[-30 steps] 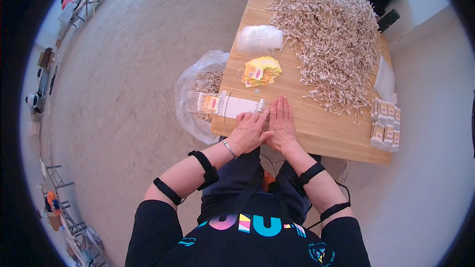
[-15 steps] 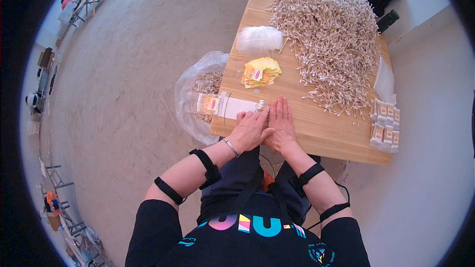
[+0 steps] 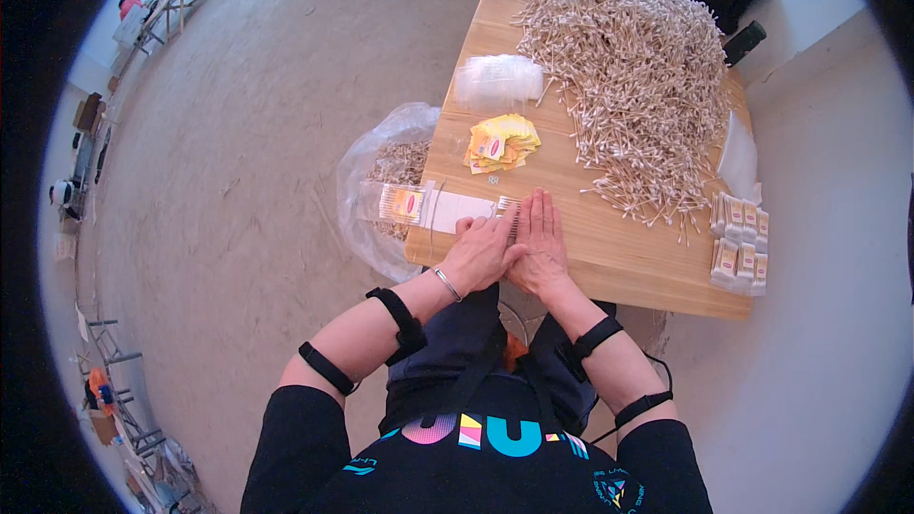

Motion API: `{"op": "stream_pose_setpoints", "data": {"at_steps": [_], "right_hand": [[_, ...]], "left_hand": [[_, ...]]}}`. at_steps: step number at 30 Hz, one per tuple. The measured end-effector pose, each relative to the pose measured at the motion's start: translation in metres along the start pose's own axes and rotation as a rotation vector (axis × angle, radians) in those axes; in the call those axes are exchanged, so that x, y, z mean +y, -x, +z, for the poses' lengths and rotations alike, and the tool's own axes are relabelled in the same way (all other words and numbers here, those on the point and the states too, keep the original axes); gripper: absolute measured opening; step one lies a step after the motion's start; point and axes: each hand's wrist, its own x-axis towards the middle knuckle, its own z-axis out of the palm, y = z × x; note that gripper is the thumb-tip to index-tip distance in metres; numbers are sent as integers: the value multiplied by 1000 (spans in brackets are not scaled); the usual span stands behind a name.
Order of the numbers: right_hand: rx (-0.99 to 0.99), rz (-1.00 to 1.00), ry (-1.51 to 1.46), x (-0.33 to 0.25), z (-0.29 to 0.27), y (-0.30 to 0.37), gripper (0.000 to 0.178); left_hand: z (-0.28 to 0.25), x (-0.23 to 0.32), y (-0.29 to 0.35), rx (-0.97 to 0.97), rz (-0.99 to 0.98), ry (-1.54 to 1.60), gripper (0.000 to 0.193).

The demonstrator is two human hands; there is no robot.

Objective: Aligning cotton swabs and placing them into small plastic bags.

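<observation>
A row of cotton swabs [image 3: 508,205] lies side by side on the wooden table near its front left corner. My left hand [image 3: 478,249] rests over the near ends of the row, index finger stretched along it and thumb reaching my right hand. Flat along the row's right side lies my right hand [image 3: 539,240], fingers straight and together. Part of the row is hidden under the hands. Left of it is a flat white strip [image 3: 461,211]. Beyond that, at the table's edge, a clear bag holds swabs with a yellow-orange card [image 3: 404,203].
A huge heap of loose swabs [image 3: 628,76] covers the table's far right. Yellow cards [image 3: 502,141] and clear plastic sleeves [image 3: 497,82] lie beyond my hands. Filled packs [image 3: 739,240] stand at the right edge. A clear sack [image 3: 357,171] of swabs hangs beside the left edge.
My hands stay nearly in place over the swab row, with only a very slight shift. Nothing has been picked up or let go.
</observation>
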Motion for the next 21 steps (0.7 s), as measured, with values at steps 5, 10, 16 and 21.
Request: {"op": "stream_pose_setpoints", "data": {"at_steps": [5, 10, 16, 21], "right_hand": [[-30, 14, -40, -2, -5, -1, 83], [-43, 16, -24, -3, -4, 0, 82], [-16, 14, 0, -1, 0, 0, 82], [21, -5, -3, -1, -2, -1, 88]], "left_hand": [[2, -2, -3, -11, 12, 0, 64], [0, -1, -2, -17, 11, 8, 63], [3, -2, -9, -8, -20, -29, 60], [10, -12, -15, -50, 26, -28, 65]]}}
